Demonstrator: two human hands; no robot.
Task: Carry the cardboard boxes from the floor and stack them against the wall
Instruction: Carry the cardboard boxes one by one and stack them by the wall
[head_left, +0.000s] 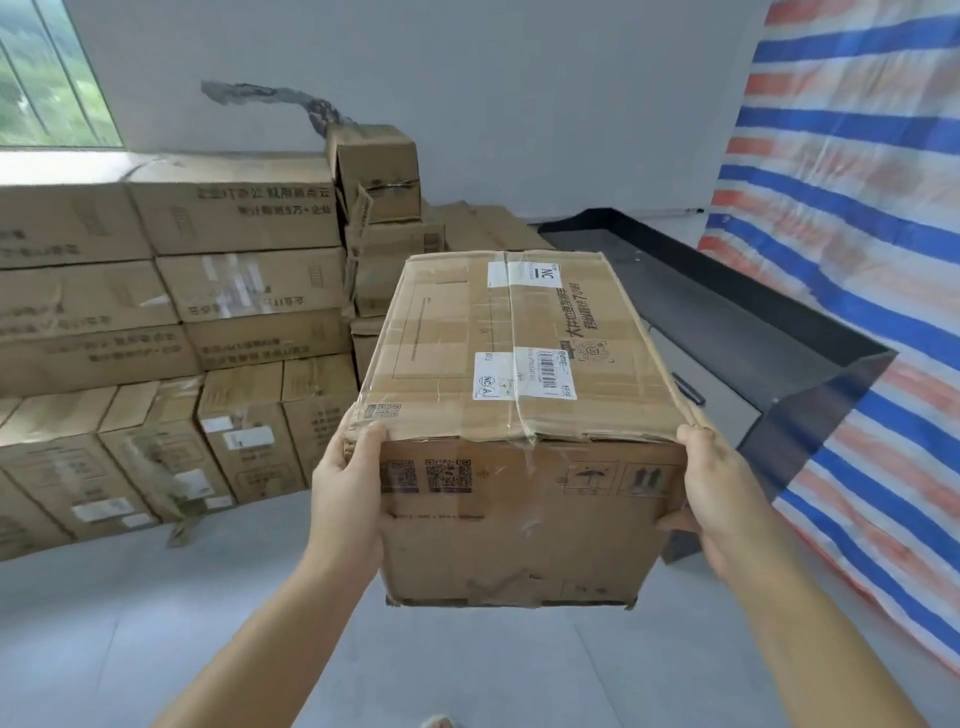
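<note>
Stacked cardboard boxes line the wall ahead-left. Carried cardboard box is off the floor, long axis pointing away toward the stack. Left hand and right hand clamp its near corners, equally near.

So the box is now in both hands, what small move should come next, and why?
Probably carry the box forward and left toward the stacked boxes by the wall. The left hand and right hand grip its sides, it hangs clear above the floor, and the stack lies ahead left.
</note>
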